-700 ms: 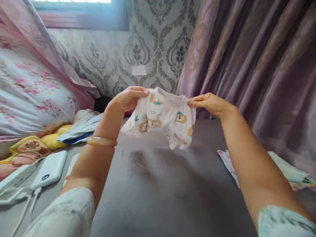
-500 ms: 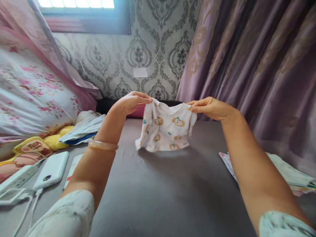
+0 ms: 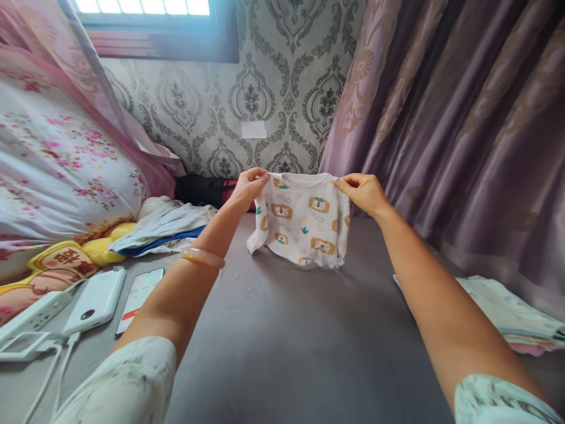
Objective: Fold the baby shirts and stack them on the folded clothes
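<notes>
We pinch the shirt (image 3: 304, 221) by both shoulders, left hand (image 3: 251, 187) and right hand (image 3: 364, 191) well apart, presumably so it hangs spread over the grey sheet's (image 3: 300, 341) far middle.

white shirt (image 3: 302, 221) with tan lions, plain grey sheet (image 3: 282, 341)

At my eight o'clock, the phone (image 3: 142, 288) shows faint digits, zeros among them. At nine, the yellow plush (image 3: 66, 257) bears a character I can't make out.
</notes>
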### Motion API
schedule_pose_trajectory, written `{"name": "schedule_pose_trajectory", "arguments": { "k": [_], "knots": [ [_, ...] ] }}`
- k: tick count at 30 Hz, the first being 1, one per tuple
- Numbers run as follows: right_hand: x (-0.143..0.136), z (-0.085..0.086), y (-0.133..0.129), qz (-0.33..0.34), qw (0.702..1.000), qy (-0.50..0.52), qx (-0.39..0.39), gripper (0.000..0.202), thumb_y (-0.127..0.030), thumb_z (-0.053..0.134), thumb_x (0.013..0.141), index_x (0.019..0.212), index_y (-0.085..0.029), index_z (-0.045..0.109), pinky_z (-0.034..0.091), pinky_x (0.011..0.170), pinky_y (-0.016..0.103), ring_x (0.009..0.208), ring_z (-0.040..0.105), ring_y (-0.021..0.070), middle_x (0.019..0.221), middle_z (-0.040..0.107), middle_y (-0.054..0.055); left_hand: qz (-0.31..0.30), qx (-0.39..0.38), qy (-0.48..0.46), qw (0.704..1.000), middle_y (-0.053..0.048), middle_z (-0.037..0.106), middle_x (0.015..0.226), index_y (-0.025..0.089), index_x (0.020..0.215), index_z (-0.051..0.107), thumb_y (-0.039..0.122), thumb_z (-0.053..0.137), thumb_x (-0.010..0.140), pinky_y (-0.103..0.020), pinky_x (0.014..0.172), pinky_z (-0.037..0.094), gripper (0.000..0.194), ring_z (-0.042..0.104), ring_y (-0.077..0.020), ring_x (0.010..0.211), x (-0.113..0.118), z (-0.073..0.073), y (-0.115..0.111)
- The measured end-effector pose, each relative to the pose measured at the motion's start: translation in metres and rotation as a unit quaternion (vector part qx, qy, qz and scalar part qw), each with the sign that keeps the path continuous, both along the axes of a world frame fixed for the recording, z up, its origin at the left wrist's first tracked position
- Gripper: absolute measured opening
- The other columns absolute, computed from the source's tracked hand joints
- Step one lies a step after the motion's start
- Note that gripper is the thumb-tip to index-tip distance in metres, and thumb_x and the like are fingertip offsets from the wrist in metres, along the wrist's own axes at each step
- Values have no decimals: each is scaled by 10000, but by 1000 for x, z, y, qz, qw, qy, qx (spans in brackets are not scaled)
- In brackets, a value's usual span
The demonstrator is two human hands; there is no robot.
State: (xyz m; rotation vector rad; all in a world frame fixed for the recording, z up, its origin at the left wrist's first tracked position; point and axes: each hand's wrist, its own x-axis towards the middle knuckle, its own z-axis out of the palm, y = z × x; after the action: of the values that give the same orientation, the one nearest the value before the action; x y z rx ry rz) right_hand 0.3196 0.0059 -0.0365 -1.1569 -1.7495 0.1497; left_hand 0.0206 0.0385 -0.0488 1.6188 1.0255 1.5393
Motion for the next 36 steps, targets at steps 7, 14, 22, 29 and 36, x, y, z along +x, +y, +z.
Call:
{"name": "schedule_pose_trajectory", "arguments": {
  "k": [7,14,22,29,36],
  "knots": [
    [-17,-12,-20,-203,953,-168,149,493,-555,322,980,982,-193,657,430,683,300,831,581,193,996,612,82,263,214,166,926,-59,559,911,198,881,607,234,498,857,-388,909,414,118,541,-223,963,11,-8,-13],
    [-17,-14,-64,-262,909,-278,166,537,-545,224,1006,1089,-187,616,372,569,268,774,583,185,1026,606,94,328,331,327,822,-115,592,1079,211,1040,610,320,435,928,-464,946,334,234,509,-292,1089,-7,-6,-71],
    [-16,39,-125,-61,963,-254,72,443,-593,451,930,958,-226,696,447,658,308,789,620,201,892,685,44,347,416,404,738,-66,612,945,201,965,643,324,489,901,-467,911,334,207,520,-262,995,-46,28,-126],
    [-7,1,-70,99,945,-172,-260,444,-640,646,751,804,-210,747,424,521,256,586,573,149,708,684,10,166,166,466,853,-41,662,775,213,748,667,257,491,781,-377,849,404,184,582,-226,846,-46,-9,-91],
    [-13,-101,-17,33,896,-304,-323,279,-403,561,855,898,-193,739,448,667,246,787,633,175,891,729,36,64,-99,546,829,-76,735,919,214,837,728,275,516,788,-321,767,424,226,645,-252,898,-20,-112,-27]
  ]
}}
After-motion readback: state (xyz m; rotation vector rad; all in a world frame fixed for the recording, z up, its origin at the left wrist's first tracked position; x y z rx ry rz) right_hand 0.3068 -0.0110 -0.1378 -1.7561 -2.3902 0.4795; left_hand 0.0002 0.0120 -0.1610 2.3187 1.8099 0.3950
